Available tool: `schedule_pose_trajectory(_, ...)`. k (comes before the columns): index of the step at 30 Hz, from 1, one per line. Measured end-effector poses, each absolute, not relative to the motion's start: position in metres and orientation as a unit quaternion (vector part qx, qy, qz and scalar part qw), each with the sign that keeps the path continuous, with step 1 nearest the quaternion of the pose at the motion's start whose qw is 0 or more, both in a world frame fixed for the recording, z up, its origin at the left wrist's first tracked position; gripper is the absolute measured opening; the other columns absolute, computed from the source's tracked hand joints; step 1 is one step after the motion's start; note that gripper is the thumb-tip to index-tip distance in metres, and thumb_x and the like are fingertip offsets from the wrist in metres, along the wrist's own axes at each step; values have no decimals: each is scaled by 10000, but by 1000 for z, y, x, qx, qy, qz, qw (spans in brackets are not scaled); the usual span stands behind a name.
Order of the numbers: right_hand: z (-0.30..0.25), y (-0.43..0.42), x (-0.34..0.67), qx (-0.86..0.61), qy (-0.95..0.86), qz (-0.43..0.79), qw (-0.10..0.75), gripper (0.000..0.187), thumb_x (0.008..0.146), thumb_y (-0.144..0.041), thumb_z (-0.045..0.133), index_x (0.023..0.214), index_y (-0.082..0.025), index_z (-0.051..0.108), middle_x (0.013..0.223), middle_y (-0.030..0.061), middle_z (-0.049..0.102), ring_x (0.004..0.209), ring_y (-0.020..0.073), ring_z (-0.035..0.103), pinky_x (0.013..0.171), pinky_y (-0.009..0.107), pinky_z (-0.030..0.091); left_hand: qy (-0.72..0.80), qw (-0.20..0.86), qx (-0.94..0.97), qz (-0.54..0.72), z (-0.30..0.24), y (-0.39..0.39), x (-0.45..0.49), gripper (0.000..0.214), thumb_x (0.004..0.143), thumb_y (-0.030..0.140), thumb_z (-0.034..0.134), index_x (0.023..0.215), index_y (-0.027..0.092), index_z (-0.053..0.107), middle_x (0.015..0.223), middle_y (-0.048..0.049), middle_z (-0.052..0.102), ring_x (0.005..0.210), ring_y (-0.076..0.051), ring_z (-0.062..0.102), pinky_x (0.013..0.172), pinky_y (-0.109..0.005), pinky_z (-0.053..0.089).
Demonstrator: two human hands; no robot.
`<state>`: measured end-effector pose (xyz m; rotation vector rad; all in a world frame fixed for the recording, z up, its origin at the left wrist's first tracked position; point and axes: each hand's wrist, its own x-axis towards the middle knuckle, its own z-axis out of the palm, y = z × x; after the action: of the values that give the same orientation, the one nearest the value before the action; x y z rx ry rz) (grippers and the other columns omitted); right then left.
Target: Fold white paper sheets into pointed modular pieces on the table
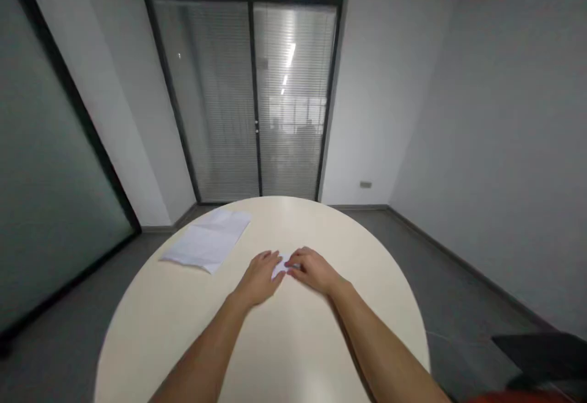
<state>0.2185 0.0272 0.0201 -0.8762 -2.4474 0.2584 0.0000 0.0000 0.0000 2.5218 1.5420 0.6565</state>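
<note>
A small piece of white paper (pixel 280 266), perhaps folded, lies on the round table between my two hands. My left hand (pixel 261 277) holds its left side, with the thumb near me and the fingers at the far edge. From the right, my right hand (pixel 314 270) pinches the paper with bent fingers and thumb. Both hands partly cover the paper, so its full shape is hidden.
A larger creased white sheet (pixel 211 238) lies at the left rear of the cream round table (pixel 293 336). Past the table stand glass doors with blinds (pixel 211 115). A dark chair part (pixel 541 354) shows at lower right.
</note>
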Motion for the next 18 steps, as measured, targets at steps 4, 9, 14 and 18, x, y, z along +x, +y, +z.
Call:
schedule_pose_trajectory(4, 19, 26, 217, -323, -907, 91, 254, 198, 968, -278, 595, 1064, -234, 763, 1021, 64, 735, 991, 200, 632, 904, 319, 483, 505, 53, 829, 235, 2, -1, 0, 424, 963, 368, 521, 1321, 173, 638, 1452, -104, 577, 1355, -290, 494, 1178, -463, 360)
schedule_pose_trajectory(9, 18, 27, 218, -315, -907, 90, 265, 201, 967, -332, 607, 1065, -247, 761, 1045, 55, 741, 1028, 206, 634, 941, 325, 481, 501, 51, 827, 250, 10, -3, 5, 363, 971, 343, 511, 1255, 191, 678, 1369, -98, 645, 1289, -282, 549, 1142, -453, 402)
schedule_pose_trajectory(14, 13, 28, 226, -322, -900, 107, 274, 209, 968, -328, 605, 1095, -268, 760, 1145, 46, 736, 1100, 208, 631, 985, 334, 474, 491, 48, 830, 260, 12, -5, 14, 328, 969, 317, 518, 1231, 206, 682, 1341, -95, 661, 1260, -264, 572, 1123, -422, 417)
schedule_pose_trajectory(18, 12, 27, 229, -322, -901, 109, 271, 222, 981, -326, 583, 1104, -264, 757, 1139, 47, 743, 1079, 208, 645, 969, 333, 480, 496, 46, 824, 271, 9, -4, 18, 330, 962, 314, 529, 1232, 189, 673, 1306, -98, 680, 1233, -268, 583, 1099, -424, 429)
